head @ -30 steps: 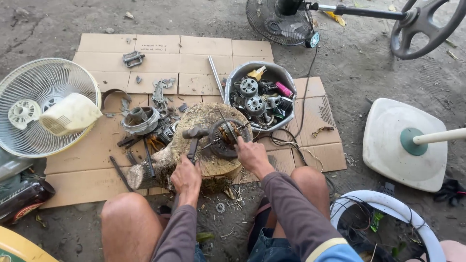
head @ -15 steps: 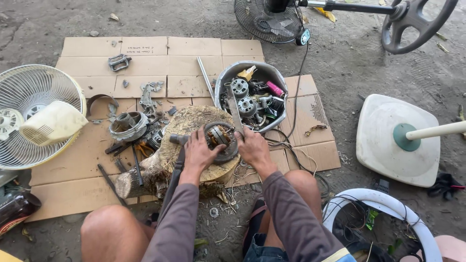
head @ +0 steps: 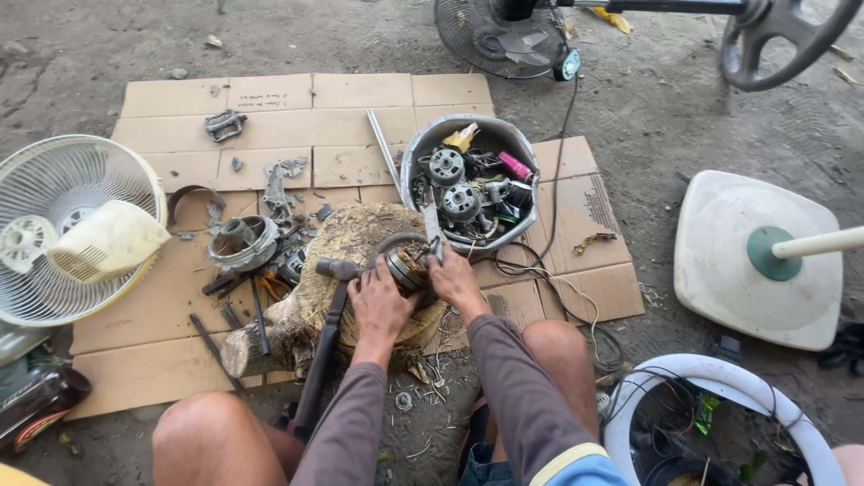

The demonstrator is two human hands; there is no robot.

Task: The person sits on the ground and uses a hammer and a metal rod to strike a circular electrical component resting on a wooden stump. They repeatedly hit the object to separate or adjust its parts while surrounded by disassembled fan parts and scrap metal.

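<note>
Since a moment ago our left hand (head: 380,304) stays clamped on the motor core (head: 404,265) atop the stump (head: 346,236), right hand (head: 457,281) gripping a chisel (head: 433,229), its long axis pointing away toward the metal bowl (head: 421,144), hammer (head: 326,335) leaning against the stump.

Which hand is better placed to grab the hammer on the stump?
Left, probably. The left hand rests on the motor stator right beside the hammer head, handle running down its side. The right hand is on the stator's far side, steadying a flat metal tool.
</note>
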